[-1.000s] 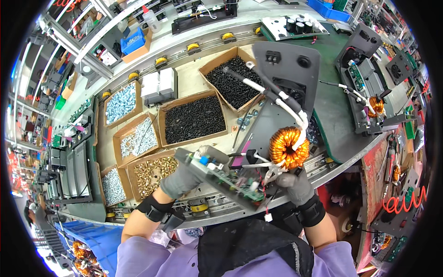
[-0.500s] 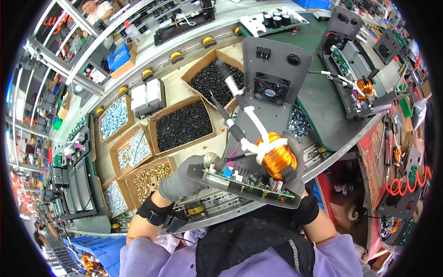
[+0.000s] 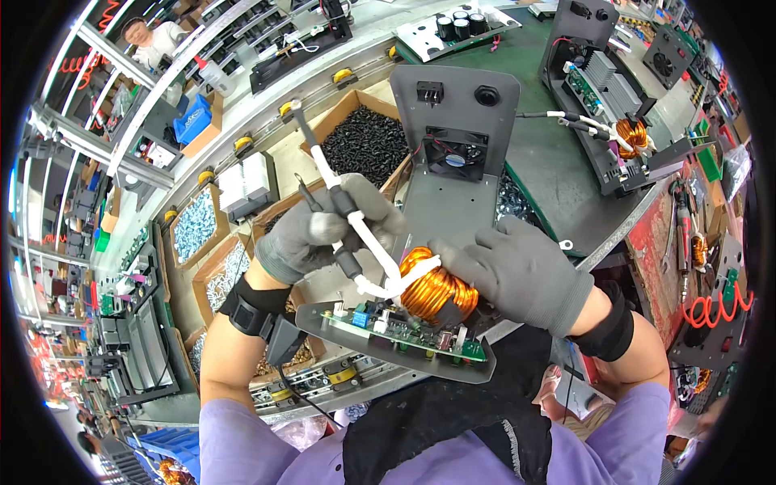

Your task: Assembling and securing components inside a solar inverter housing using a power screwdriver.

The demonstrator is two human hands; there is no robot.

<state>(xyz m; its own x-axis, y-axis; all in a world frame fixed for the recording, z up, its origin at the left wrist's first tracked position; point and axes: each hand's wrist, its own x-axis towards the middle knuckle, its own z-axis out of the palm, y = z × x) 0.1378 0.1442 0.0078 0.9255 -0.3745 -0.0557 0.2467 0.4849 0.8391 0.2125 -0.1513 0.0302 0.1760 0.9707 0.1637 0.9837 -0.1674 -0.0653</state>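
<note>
A grey metal chassis [image 3: 449,202] stands in front of me, its upright panel carrying a small fan [image 3: 455,154]. At its near end a green circuit board [image 3: 404,330] runs along a grey end plate. Above the board sits a copper coil [image 3: 440,291] with white-sleeved leads. My left hand [image 3: 331,226], gloved in grey, is closed round the white lead [image 3: 373,242] with black sleeves, whose end points up and away. My right hand [image 3: 521,271], also gloved, is closed over another white lead beside the coil; a ring terminal [image 3: 566,245] sticks out past it.
Cardboard boxes of black screws [image 3: 368,141] and bluish screws [image 3: 195,226] stand at the left. A white block-like part [image 3: 247,187] lies beside them. Another chassis [image 3: 602,113] with a coil stands on the green surface at the right. A capacitor board [image 3: 457,34] lies at the back.
My left hand has come up from the board's left end and taken hold of the white lead. My right hand has moved from the board's right end to above the coil. The chassis appears shifted left.
</note>
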